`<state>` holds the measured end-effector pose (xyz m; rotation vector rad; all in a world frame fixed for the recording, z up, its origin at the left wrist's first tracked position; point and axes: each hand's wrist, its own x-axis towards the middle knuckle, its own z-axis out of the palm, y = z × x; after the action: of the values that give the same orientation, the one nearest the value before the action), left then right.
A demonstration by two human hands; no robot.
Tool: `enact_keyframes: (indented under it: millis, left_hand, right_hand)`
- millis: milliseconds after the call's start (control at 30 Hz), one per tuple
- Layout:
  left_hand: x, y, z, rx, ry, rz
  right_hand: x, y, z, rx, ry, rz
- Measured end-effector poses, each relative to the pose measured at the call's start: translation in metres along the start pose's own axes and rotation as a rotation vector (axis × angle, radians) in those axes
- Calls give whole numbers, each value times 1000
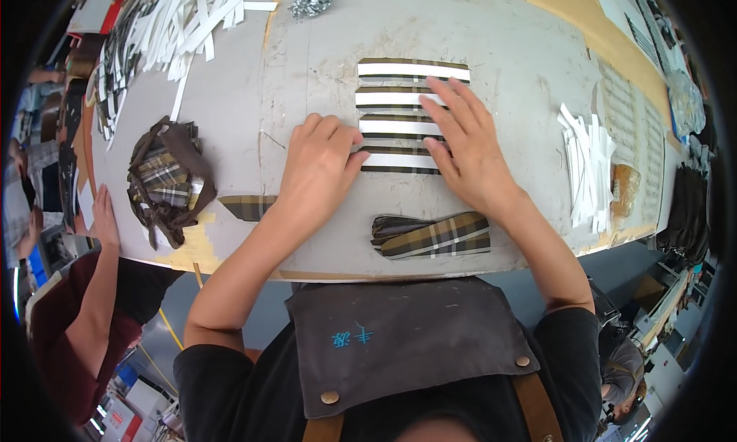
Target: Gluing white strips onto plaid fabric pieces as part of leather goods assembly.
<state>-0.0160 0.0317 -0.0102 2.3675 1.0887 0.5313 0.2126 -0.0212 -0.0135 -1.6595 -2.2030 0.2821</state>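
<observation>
Four plaid strips (399, 169) lie parallel, seemingly spaced to keep white bands (393, 127) exposed.
Right hand (472, 158): fingers spread over them; left hand (316, 158): fingers curled, pinch unclear.

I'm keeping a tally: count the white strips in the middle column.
4: top strip, second strip, third strip and bottom strip, one below another. The right hand overlaps some; none looks fully hidden.
</observation>
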Motion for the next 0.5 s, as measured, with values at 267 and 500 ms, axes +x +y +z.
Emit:
enact_keyframes:
  millis: [267,500]
  left_hand:
    - [5,-1,5,119,-8,67]
    - [26,-7,-15,-421,-143,-230]
  right_hand:
    - [7,-22,10,303,-33,-107]
    - [7,-17,8,345,-75,-52]
